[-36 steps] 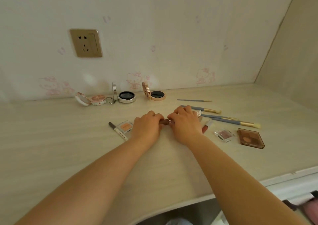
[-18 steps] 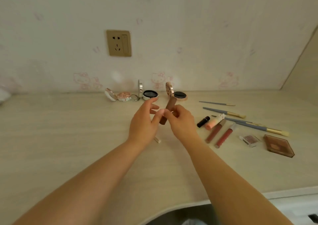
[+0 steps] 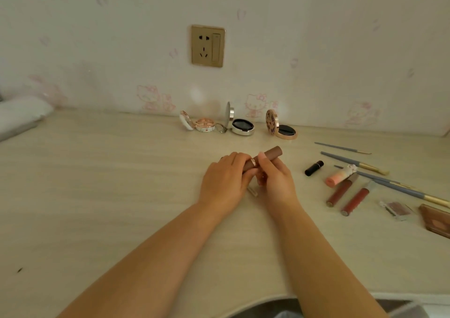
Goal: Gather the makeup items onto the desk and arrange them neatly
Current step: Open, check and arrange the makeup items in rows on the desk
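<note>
I see my left hand [image 3: 225, 180] and right hand [image 3: 275, 180] both clasping a brown cylindrical makeup tube with a gold band [image 3: 264, 158], lifted just above the middle of the pale wood-grain desk [image 3: 97, 183] and tilted up to the right. To the right lie a short black lipstick [image 3: 314, 168], a peach-pink tube [image 3: 339, 176], two dark red lip-gloss tubes [image 3: 342, 190] and grey-blue brushes [image 3: 353, 161]; three open round compacts [image 3: 242, 125] sit by the wall.

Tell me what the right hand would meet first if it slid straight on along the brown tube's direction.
Probably the rose-gold compact near the wall. The right hand and brown tube aim up-right towards it, though depth is unclear.
</note>
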`<action>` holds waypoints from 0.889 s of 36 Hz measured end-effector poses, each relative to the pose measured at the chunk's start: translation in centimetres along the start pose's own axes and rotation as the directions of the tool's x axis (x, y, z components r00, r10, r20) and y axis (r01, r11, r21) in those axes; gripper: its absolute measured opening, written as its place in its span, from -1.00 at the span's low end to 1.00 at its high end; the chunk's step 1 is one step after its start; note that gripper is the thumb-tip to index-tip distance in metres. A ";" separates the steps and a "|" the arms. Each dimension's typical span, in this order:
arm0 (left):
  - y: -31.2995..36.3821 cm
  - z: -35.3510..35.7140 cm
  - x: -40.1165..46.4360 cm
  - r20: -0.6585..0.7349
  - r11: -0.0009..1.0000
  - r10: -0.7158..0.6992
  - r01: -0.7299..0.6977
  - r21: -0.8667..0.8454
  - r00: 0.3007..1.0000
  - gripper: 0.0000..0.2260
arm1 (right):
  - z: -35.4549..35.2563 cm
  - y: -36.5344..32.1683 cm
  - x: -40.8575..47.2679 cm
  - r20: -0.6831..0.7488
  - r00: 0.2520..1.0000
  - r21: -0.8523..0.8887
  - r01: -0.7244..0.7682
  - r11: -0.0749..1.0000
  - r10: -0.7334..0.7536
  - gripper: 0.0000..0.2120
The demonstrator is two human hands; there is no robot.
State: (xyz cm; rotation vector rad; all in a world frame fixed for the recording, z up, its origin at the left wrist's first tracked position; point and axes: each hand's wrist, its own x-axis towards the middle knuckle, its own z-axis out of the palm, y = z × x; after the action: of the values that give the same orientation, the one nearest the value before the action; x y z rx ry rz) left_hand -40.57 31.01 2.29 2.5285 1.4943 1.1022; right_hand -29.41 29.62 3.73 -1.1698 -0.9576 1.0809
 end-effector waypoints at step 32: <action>0.7 -0.8 -0.3 0.190 0.924 -0.228 0.274 -0.267 0.955 -0.65 | 0.3 -0.1 -0.6 0.051 0.999 0.053 0.010 0.999 -0.013 -0.69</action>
State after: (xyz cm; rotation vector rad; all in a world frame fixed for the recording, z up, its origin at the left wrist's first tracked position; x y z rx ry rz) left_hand -40.60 30.18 2.97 2.1038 1.4442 0.9774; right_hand -29.85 29.08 3.85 -1.0975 -0.9688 1.1248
